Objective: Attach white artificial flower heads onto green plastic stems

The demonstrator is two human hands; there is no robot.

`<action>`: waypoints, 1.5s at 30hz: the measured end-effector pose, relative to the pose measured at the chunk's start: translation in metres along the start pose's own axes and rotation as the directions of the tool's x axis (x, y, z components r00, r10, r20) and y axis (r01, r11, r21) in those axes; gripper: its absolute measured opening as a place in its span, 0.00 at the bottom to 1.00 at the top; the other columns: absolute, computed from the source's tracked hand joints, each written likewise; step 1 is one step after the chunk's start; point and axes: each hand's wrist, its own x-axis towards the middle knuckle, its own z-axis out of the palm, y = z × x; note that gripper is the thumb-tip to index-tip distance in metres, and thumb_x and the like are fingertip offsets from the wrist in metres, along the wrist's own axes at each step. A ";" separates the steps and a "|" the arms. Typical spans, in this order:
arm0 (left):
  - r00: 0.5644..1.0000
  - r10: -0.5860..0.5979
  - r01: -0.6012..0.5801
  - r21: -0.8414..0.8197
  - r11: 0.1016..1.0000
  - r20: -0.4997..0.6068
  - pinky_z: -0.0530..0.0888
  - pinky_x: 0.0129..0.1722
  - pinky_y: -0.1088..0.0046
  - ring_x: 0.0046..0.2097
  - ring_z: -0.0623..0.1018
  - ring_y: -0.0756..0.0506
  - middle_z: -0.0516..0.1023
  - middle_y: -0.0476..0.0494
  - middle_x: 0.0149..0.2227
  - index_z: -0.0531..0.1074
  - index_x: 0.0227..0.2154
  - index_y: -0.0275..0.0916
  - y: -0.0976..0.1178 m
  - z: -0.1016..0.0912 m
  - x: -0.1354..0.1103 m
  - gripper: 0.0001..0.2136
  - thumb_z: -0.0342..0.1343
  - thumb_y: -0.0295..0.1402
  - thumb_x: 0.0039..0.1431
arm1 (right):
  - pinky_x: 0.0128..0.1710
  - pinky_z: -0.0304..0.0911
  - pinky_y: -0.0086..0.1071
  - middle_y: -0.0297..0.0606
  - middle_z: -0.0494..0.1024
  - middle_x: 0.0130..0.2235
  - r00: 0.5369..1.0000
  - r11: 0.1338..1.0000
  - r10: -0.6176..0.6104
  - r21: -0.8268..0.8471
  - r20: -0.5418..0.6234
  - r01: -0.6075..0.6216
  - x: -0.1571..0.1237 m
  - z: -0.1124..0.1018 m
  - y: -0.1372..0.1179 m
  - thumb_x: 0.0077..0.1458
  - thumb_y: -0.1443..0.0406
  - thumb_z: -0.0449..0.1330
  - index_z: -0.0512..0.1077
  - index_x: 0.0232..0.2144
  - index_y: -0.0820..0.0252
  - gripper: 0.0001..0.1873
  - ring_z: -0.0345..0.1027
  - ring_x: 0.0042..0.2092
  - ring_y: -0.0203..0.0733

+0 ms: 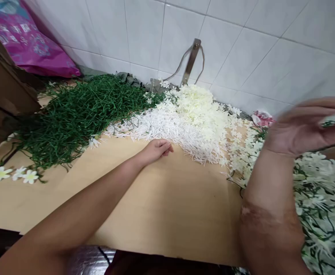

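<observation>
White flower pieces lie in a loose drift along the far side of the table, between a heap of green stems and a mound of cream petals. The kinds are apparently kept apart so each can be reached from the bare boards in front. The left hand rests at the drift's near edge with its fingers curled under, fingertips touching the nearest pieces; whether they pinch one I cannot tell. The right hand hangs raised and blurred above the made-up flowers, fingers spread, gripping nothing visible.
</observation>
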 end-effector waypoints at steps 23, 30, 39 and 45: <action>0.988 -0.050 0.044 -0.045 0.998 -0.148 0.57 0.20 0.77 0.18 0.60 0.56 0.63 0.53 0.15 0.64 0.14 0.35 -0.012 -0.001 0.007 0.11 0.51 0.23 0.50 | 0.41 0.60 0.37 0.53 0.78 0.39 0.938 0.462 0.037 -0.838 0.344 0.289 0.157 0.211 0.071 0.58 0.61 0.55 0.76 0.36 0.67 0.14 0.69 0.46 0.52; 0.970 0.003 -0.125 -0.488 0.864 -0.243 0.68 0.26 0.79 0.26 0.72 0.54 0.73 0.51 0.27 0.71 0.31 0.36 -0.006 -0.013 0.008 0.13 0.64 0.37 0.45 | 0.37 0.59 0.32 0.41 0.77 0.33 0.987 0.750 -0.159 -0.646 0.027 0.139 0.126 0.153 0.055 0.57 0.66 0.53 0.75 0.30 0.65 0.12 0.68 0.35 0.39; 0.961 0.026 -0.160 -0.475 0.865 -0.277 0.67 0.29 0.80 0.28 0.70 0.54 0.74 0.50 0.24 0.76 0.30 0.35 -0.004 -0.012 0.006 0.16 0.68 0.41 0.40 | 0.36 0.59 0.30 0.39 0.78 0.34 0.995 0.834 -0.046 -0.545 0.087 0.086 0.049 0.127 0.065 0.54 0.68 0.54 0.74 0.31 0.62 0.09 0.68 0.36 0.38; 0.954 0.018 -0.158 -0.452 0.878 -0.299 0.68 0.30 0.79 0.31 0.72 0.52 0.76 0.47 0.27 0.77 0.28 0.36 -0.001 -0.010 0.004 0.15 0.67 0.42 0.41 | 0.33 0.54 0.30 0.39 0.77 0.31 0.991 0.716 0.009 -0.692 0.133 0.086 0.034 0.125 0.061 0.54 0.68 0.55 0.73 0.30 0.62 0.07 0.65 0.33 0.37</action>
